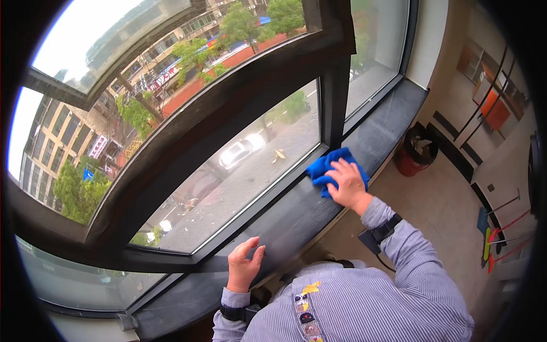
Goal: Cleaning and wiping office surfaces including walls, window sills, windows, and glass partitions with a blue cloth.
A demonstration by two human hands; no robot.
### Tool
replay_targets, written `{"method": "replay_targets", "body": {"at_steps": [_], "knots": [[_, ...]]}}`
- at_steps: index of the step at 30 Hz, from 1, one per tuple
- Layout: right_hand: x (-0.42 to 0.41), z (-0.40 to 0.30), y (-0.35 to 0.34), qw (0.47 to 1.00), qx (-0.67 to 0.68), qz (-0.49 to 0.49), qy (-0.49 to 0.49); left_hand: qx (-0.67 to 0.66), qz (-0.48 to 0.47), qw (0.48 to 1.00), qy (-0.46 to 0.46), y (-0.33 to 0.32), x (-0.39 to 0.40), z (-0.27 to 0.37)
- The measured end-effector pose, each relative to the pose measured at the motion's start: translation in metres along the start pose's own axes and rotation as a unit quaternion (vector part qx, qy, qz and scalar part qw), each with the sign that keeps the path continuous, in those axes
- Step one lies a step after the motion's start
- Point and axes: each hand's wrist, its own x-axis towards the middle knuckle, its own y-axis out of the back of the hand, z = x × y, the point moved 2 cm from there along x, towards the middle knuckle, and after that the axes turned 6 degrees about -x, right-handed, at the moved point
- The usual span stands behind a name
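A crumpled blue cloth [318, 169] lies on the dark stone window sill [282, 213], close against the window frame. My right hand [349, 183] presses on it from above, fingers spread over the fabric. Farther left along the sill, my left hand [246, 260] is raised with its thumb and fingers apart and nothing between them. It appears to be over the sill; whether it touches the surface cannot be told. Beyond the sill stands the dark window frame [260, 205] with its lower glass pane [243, 171].
Above the lower pane an outward-tilted sash [128, 47] shows the street with trees and buildings. A red and black waste bin [412, 156] stands on the floor by the wall. Brooms and a dustpan [487, 239] lean at the right. A cable [384, 263] hangs from my right wrist device.
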Motion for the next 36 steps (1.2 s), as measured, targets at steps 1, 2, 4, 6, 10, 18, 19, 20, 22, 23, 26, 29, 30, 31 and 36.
{"method": "replay_targets", "body": {"at_steps": [1,2,4,6,10,18,19,20,22,23,26,29,30,31,36], "knots": [[-0.006,-0.013,-0.002,0.999,0.034,0.005,0.028,-0.004,-0.009,1.000,0.000,0.002,-0.002,-0.001],[-0.009,-0.026,-0.002,0.996,0.069,0.009,0.057,-0.005,-0.005,1.000,-0.001,0.005,-0.004,-0.001],[-0.006,-0.039,0.002,0.994,0.079,0.022,0.076,-0.003,-0.007,1.000,-0.012,0.011,-0.007,-0.001],[0.002,-0.036,0.007,0.969,0.229,0.069,-0.064,-0.003,-0.007,1.000,-0.013,0.017,-0.008,0.001],[0.015,-0.019,0.017,0.876,0.415,0.163,-0.183,0.010,0.004,1.000,-0.012,0.028,-0.016,0.000],[0.048,-0.019,-0.028,0.998,0.036,0.035,0.044,-0.021,0.041,0.998,0.029,0.043,-0.038,-0.008],[0.053,-0.025,-0.028,0.998,0.035,0.032,0.047,-0.014,0.048,0.998,0.031,0.048,-0.042,-0.009],[0.055,-0.026,-0.028,0.998,0.029,0.029,0.047,-0.010,0.052,0.998,0.031,0.050,-0.046,-0.010],[0.050,-0.034,-0.035,0.995,0.035,0.032,0.085,-0.014,0.064,0.996,0.056,0.055,-0.056,-0.017],[0.048,-0.046,-0.034,0.994,0.040,0.026,0.096,-0.019,0.068,0.995,0.075,0.056,-0.061,-0.019],[0.038,-0.097,-0.027,0.991,0.054,0.009,0.123,-0.017,0.075,0.994,0.073,0.062,-0.067,-0.019],[0.029,-0.152,-0.025,0.974,0.099,-0.032,0.201,-0.030,0.083,0.993,0.076,0.066,-0.072,-0.025],[0.024,-0.172,-0.026,0.965,0.119,-0.047,0.230,-0.030,0.086,0.993,0.077,0.069,-0.073,-0.026],[0.020,-0.196,-0.026,0.958,0.131,-0.064,0.247,-0.026,0.086,0.993,0.083,0.072,-0.075,-0.026],[-0.003,-0.295,-0.040,0.931,0.171,-0.104,0.304,-0.021,0.088,0.989,0.115,0.088,-0.085,-0.027]]}}
